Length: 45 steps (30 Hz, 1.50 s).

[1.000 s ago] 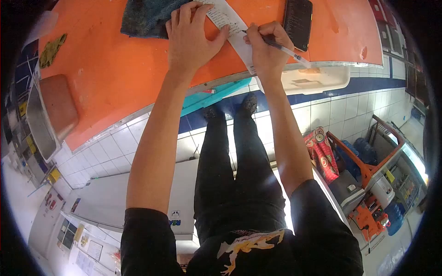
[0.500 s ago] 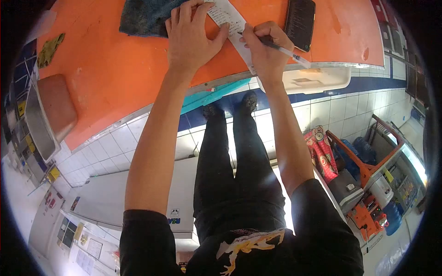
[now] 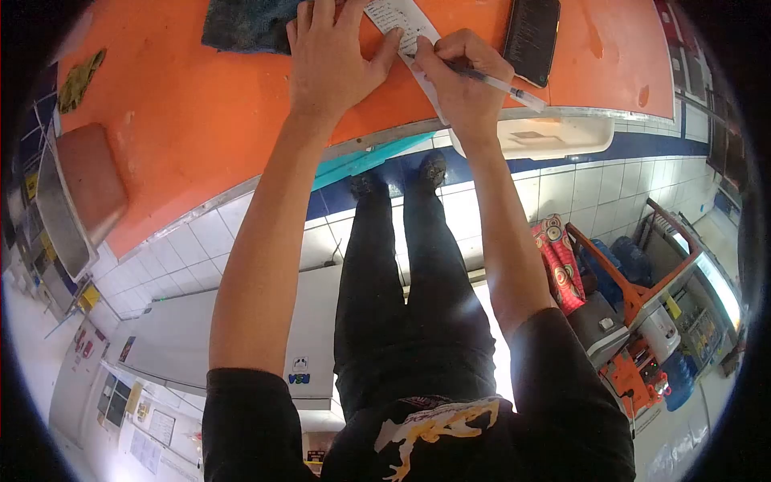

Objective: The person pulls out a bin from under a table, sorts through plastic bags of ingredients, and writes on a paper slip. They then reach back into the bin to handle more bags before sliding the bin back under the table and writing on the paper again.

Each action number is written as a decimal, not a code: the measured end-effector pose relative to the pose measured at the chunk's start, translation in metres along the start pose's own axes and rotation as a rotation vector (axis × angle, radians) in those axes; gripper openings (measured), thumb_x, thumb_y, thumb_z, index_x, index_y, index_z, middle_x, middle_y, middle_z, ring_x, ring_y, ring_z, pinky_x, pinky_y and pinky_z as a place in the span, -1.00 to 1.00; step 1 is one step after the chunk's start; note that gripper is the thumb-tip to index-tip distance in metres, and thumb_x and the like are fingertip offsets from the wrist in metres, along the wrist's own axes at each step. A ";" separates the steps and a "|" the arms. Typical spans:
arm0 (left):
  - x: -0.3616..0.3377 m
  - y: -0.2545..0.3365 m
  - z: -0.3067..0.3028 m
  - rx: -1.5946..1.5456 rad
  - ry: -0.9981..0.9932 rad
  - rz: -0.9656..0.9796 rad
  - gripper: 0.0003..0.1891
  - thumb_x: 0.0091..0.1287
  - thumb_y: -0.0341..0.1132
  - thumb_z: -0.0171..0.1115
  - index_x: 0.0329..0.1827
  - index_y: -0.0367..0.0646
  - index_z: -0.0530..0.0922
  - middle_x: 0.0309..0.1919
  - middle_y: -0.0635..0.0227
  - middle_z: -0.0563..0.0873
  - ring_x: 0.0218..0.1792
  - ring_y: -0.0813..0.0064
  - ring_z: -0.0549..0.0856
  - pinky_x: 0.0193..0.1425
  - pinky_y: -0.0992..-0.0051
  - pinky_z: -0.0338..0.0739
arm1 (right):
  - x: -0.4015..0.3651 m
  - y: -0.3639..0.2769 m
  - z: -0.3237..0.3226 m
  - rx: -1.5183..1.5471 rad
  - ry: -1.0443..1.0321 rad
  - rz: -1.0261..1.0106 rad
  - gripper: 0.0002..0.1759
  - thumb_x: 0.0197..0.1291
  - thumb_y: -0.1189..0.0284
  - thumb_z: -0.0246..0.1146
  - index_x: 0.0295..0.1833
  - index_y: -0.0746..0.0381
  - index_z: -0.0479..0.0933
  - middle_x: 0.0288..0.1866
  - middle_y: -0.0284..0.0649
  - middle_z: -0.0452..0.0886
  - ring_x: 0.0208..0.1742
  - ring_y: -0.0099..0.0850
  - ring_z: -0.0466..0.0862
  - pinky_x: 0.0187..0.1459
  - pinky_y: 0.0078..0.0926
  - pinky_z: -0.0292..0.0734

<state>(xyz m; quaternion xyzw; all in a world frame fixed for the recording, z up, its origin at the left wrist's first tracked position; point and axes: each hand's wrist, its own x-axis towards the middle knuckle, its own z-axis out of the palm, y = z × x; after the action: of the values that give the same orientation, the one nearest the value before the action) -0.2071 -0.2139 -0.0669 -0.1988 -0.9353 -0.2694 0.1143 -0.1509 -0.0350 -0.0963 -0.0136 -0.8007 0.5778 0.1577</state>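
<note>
A narrow white strip of paper (image 3: pixel 408 22) with handwritten lines lies on the orange table (image 3: pixel 201 104). My left hand (image 3: pixel 333 68) rests flat with fingers apart, its thumb on the paper's left edge and its fingertips cut off by the top of the view. My right hand (image 3: pixel 470 84) is closed round a clear pen (image 3: pixel 514 92), its side resting on the paper. The pen's tip is hidden behind my fingers. Beside my left hand is a dark blue cloth (image 3: pixel 245 28), and to the right of my right hand a black phone (image 3: pixel 532 40) lies face up.
A metal tray (image 3: pixel 68 209) stands at the table's left end, near a yellowish-green rag (image 3: pixel 81 80). Under the front edge are a white plastic tub (image 3: pixel 562 140) and a teal panel (image 3: pixel 361 163). An orange-framed chair (image 3: pixel 626 281) and blue water bottles (image 3: pixel 630 261) stand at right.
The view has shifted slightly. My right hand has moved a little up the paper with the pen, closer to my left thumb. The left hand stays on the paper.
</note>
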 end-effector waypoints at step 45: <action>-0.001 0.000 -0.005 -0.030 -0.028 0.000 -0.35 0.15 -0.23 0.57 0.34 -0.13 0.58 0.30 0.16 0.51 0.37 0.02 0.45 0.48 0.01 0.32 | 0.001 -0.002 -0.003 0.010 0.002 -0.001 -0.77 0.21 0.58 0.54 -0.39 0.24 0.60 -0.50 -0.37 0.64 -0.45 -0.71 0.59 -0.38 -0.71 0.44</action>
<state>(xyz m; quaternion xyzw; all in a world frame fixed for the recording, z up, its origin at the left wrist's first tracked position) -0.2061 -0.2165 -0.0631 -0.2044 -0.9326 -0.2807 0.0982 -0.1502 -0.0326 -0.0931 -0.0128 -0.7978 0.5815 0.1588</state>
